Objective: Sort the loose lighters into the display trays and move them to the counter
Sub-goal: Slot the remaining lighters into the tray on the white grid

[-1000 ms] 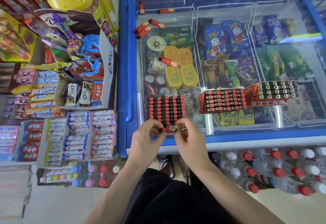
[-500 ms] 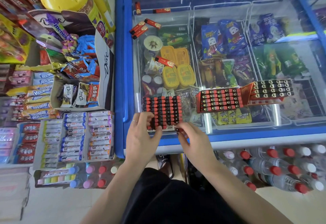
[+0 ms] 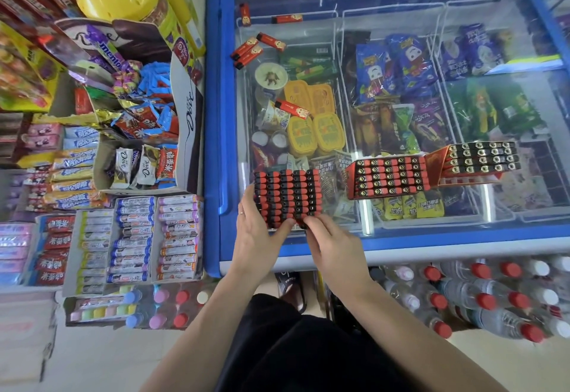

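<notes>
Near the middle bottom, both hands touch the full tray [image 3: 287,196], left hand [image 3: 257,239] and right hand [image 3: 334,248] pressing its near edge with straight fingers.

Glass-topped freezer [image 3: 462,0], blue-framed, carried everything. Nearest tray of red-and-black lighters [image 3: 287,197] sat on the glass at the front left, close to the front rim, packed full. Right of that tray, just apart, lay a second full tray [image 3: 388,177], tilted slightly; touching its right end, a third tray [image 3: 482,157], mostly black tops. Behind the nearest tray, well apart, rested one loose lighter [image 3: 292,109]. Farther back and left of it, a cluster of three loose lighters [image 3: 256,49], two of them side by side. At the back edge, two more [image 3: 287,18], one upright-looking near the left corner, one lying crosswise.
</notes>
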